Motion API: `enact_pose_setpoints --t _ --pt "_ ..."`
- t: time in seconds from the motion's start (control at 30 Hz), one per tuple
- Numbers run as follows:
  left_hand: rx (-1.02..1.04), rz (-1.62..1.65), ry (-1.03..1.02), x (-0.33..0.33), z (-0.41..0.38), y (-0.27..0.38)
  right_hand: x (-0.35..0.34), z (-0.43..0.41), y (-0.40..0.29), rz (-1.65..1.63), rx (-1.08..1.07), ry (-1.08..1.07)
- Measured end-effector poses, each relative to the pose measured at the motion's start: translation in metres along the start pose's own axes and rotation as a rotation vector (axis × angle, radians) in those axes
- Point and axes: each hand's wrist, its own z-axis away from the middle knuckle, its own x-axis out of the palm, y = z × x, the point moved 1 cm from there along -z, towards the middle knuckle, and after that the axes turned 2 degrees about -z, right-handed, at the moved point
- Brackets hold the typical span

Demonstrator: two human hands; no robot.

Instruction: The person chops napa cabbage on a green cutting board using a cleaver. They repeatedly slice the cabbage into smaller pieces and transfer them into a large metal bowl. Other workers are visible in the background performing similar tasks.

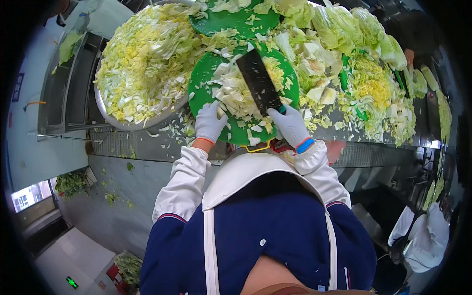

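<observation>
My right hand (291,123), in a white knit glove, grips the handle of a dark, wide-bladed cleaver (259,83). The blade lies slanted over chopped napa cabbage (236,92), with small bits stuck to its face. Under the pile is a round green cutting board (201,79). My left hand (209,121), gloved too, is at the board's near left edge. A pale piece of cabbage (221,111) shows between its thumb and fingers.
Left of the board, a large metal bowl (105,110) is heaped with chopped cabbage. A second green board (236,24) lies beyond. Cabbage heads (337,29) and more cut cabbage (372,83) lie to the right. A yellow handle (258,146) protrudes at the near table edge.
</observation>
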Motion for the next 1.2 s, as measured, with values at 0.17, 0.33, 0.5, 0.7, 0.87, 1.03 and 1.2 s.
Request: enact_pose_setpoints --t 0.17,0.33,0.5,0.7,0.87,1.03,1.2 --pt "-0.25 0.417 0.259 0.009 -0.007 -0.009 -0.051 0.019 0.025 -0.177 0.144 0.195" --pt "-0.475 0.95 0.258 -0.016 -0.028 0.021 -0.096 0.035 0.073 -0.265 0.104 0.388" --pt "-0.367 1.253 -0.12 -0.018 -0.045 0.105 -0.131 0.056 0.102 -0.437 0.17 0.523" --pt "0.068 1.231 -0.419 0.008 -0.042 0.242 -0.162 0.068 0.122 -0.53 0.214 0.668" --pt "0.844 0.227 -0.418 0.029 -0.013 0.237 -0.162 0.062 0.119 -0.463 0.226 0.608" --pt "1.178 -0.217 -0.268 0.077 0.008 0.129 -0.123 0.036 0.126 -0.186 0.074 0.44" --pt "1.191 -0.156 -0.337 0.066 0.0 0.094 -0.069 0.003 0.094 0.336 -0.073 0.393"
